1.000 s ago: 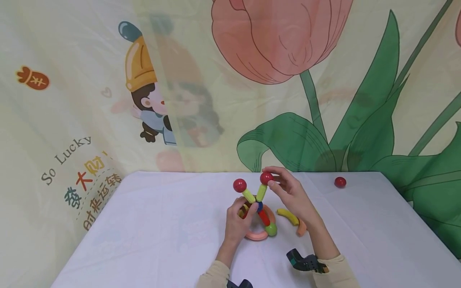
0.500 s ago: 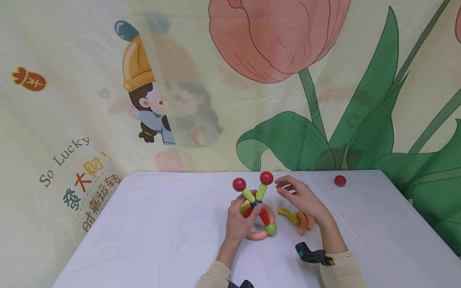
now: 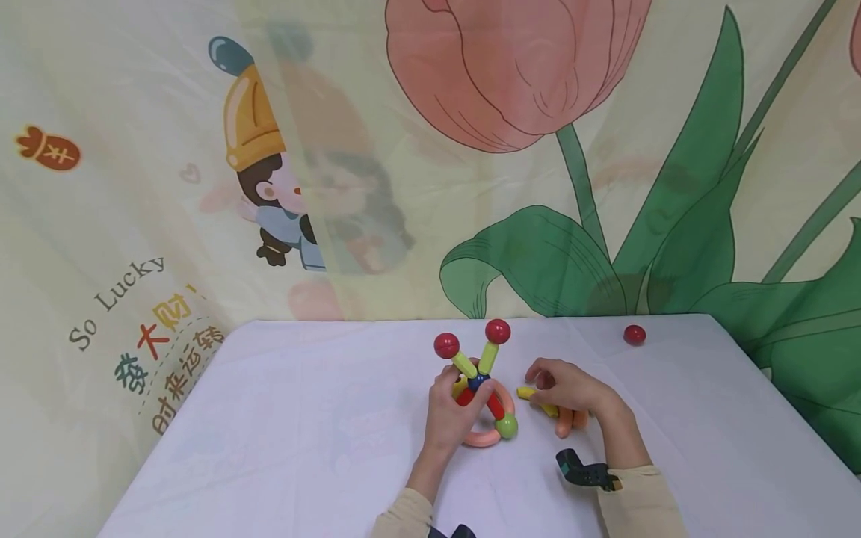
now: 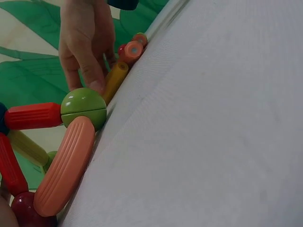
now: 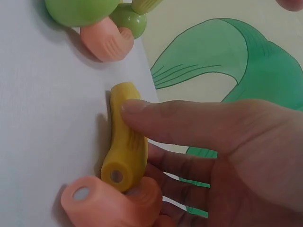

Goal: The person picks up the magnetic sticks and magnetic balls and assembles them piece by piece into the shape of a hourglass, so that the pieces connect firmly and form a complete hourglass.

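My left hand (image 3: 447, 418) grips a magnetic stick-and-ball toy built around a blue ball (image 3: 478, 382). Two yellow-green sticks rise from it, tipped by a left red ball (image 3: 446, 345) and a right red ball (image 3: 498, 331). Low on the toy, a green ball (image 4: 84, 108) joins a red stick (image 4: 34, 116) and a curved salmon stick (image 4: 65, 166). To the right, my right hand (image 3: 575, 385) pinches a curved yellow stick (image 5: 124, 135) lying on the table, thumb on its upper face and fingers behind it.
Curved salmon sticks (image 3: 563, 424) lie against the yellow stick's near end, partly below my right hand. A loose red ball (image 3: 634, 335) sits near the far edge of the white-covered table (image 3: 282, 448). Behind the table hangs a printed curtain (image 3: 377, 224).
My right hand has let go of the right red ball, moved down and right, and taken hold of the yellow stick. My left hand stays on the toy.
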A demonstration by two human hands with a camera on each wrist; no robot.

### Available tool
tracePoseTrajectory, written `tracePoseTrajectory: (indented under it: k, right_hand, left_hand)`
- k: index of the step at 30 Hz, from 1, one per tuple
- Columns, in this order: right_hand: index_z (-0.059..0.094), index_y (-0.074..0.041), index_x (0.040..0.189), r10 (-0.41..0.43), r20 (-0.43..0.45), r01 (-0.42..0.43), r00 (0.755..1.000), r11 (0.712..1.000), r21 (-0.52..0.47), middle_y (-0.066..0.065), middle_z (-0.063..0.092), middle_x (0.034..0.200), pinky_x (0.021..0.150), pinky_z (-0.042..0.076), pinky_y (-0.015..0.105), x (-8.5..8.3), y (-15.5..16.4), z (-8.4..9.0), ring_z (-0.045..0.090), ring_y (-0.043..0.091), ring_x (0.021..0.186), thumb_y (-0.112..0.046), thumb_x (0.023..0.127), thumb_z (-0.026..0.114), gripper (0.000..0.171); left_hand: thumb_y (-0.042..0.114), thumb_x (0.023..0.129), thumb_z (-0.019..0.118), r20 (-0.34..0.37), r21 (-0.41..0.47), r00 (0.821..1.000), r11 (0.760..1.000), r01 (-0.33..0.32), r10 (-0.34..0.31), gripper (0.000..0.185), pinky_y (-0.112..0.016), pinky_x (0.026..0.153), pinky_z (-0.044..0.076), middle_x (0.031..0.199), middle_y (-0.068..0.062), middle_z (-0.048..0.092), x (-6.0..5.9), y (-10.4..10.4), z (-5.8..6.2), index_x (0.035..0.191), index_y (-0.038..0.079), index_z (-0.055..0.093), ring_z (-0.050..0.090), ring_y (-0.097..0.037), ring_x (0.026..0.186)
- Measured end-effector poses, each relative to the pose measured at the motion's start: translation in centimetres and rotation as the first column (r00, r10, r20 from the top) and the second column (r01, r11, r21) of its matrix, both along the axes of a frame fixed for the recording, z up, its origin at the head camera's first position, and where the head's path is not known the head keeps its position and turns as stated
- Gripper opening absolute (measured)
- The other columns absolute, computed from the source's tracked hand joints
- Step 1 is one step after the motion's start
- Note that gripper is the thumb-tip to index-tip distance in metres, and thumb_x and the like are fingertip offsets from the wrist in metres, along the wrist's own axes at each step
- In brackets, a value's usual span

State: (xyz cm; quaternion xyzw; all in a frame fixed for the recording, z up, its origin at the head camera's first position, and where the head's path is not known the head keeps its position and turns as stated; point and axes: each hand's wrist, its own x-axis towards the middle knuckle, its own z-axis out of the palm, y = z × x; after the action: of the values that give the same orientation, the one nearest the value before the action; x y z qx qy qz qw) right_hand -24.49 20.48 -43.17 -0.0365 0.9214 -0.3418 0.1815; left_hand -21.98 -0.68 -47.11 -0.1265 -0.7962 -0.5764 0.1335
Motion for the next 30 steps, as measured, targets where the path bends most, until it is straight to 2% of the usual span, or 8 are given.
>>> tracePoseTrajectory:
  k: [8, 20, 30]
  right_hand:
    - [0.06, -0.01, 0.102, 0.008, 0.01, -0.008, 1.0, 1.0, -0.016, 0.006, 0.053, 0.086, 0.064, 0.045, 0.029, 0.01, 0.09, -0.35, 0.051, 0.019, 0.074, -0.014, 0.08, 0.072, 0.025]
    - [0.06, -0.01, 0.107, 0.015, -0.052, -0.017, 0.999, 1.0, -0.025, 0.006, 0.055, 0.091, 0.069, 0.047, 0.031, -0.31, 0.41, -0.87, 0.05, 0.019, 0.083, -0.017, 0.083, 0.068, 0.027]
    - [0.059, -0.012, 0.113, -0.056, -0.083, 0.052, 0.995, 0.997, -0.055, 0.007, 0.058, 0.105, 0.078, 0.05, 0.037, -0.79, 0.33, -0.78, 0.052, 0.02, 0.093, -0.021, 0.087, 0.062, 0.028]
  left_hand:
    - [0.038, 0.087, 0.066, 0.012, 0.012, 1.0, 1.0, 0.017, -0.017, 0.035, -0.027, 0.085, 0.051, 0.11, 0.003, 0.061, 0.08, 0.02, 0.11, 0.116, 0.021, 0.059, 0.055, -0.014, 0.108]
    - [0.038, 0.088, 0.064, 0.043, 0.011, 0.998, 0.999, 0.044, -0.045, 0.04, -0.026, 0.086, 0.052, 0.111, -0.002, 0.06, 0.04, 0.04, 0.06, 0.121, 0.017, 0.055, 0.059, -0.016, 0.106]
    - [0.04, 0.088, 0.064, 0.039, 0.015, 0.998, 0.999, 0.047, -0.048, 0.039, -0.026, 0.085, 0.052, 0.111, -0.001, 0.06, -0.07, -0.01, -0.14, 0.119, 0.018, 0.056, 0.058, -0.015, 0.104]
